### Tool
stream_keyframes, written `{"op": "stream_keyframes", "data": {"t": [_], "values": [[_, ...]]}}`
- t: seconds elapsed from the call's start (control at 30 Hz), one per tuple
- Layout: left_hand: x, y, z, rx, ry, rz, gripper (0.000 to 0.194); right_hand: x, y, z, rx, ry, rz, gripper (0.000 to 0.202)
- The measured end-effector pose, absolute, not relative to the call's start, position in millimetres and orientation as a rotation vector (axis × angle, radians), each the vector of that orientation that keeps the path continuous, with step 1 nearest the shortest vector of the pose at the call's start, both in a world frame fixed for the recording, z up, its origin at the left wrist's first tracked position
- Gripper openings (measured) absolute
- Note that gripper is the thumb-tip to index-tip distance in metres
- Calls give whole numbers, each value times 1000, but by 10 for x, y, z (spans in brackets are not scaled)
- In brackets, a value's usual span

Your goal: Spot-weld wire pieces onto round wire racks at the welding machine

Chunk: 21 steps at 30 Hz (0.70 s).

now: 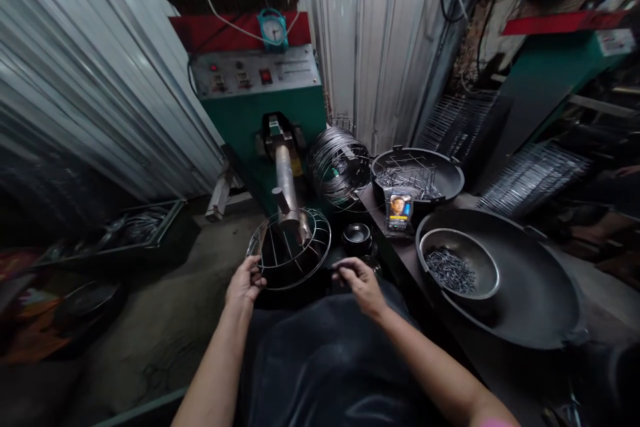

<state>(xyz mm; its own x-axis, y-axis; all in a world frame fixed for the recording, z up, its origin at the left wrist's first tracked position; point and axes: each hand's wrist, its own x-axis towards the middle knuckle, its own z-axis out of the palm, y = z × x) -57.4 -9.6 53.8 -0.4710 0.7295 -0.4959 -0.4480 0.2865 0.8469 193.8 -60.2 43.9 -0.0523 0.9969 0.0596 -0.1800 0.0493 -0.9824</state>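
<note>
My left hand (pixel 247 281) has its fingers closed on the left rim of a round wire basket (pixel 285 267). The basket, made of curved thin rods and rings, surrounds the lower end of a thick metal machine arm (pixel 286 180). To the right of the basket, my right hand (pixel 361 285) is apart from it, thumb and fingertips pinched together. Whatever small piece sits in that pinch is too dark to make out. Beyond the right hand stands a small dark round dish (pixel 357 234). A dark apron (pixel 325 360) covers my lap.
The green machine (pixel 240 117) stands ahead, a teal clock (pixel 273 29) on it. Right of it lie a wire coil (pixel 337 167), a pan of wire pieces (pixel 445 180), a phone (pixel 399 210), and a bowl (pixel 487 260) of small metal pieces inside a large pan (pixel 540 287). A metal bin (pixel 170 227) stands left.
</note>
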Motion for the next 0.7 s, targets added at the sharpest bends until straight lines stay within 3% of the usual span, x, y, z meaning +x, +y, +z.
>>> {"op": "stream_keyframes", "data": {"t": [0.2,0.7], "values": [[-539,-139,595,231,1490,1549,37,1377,-335,428,-1143,-1407,1183,14],[-613,-80,509,253,1464,1710,44,1303,-219,482,-1213,-1509,1070,14]]}}
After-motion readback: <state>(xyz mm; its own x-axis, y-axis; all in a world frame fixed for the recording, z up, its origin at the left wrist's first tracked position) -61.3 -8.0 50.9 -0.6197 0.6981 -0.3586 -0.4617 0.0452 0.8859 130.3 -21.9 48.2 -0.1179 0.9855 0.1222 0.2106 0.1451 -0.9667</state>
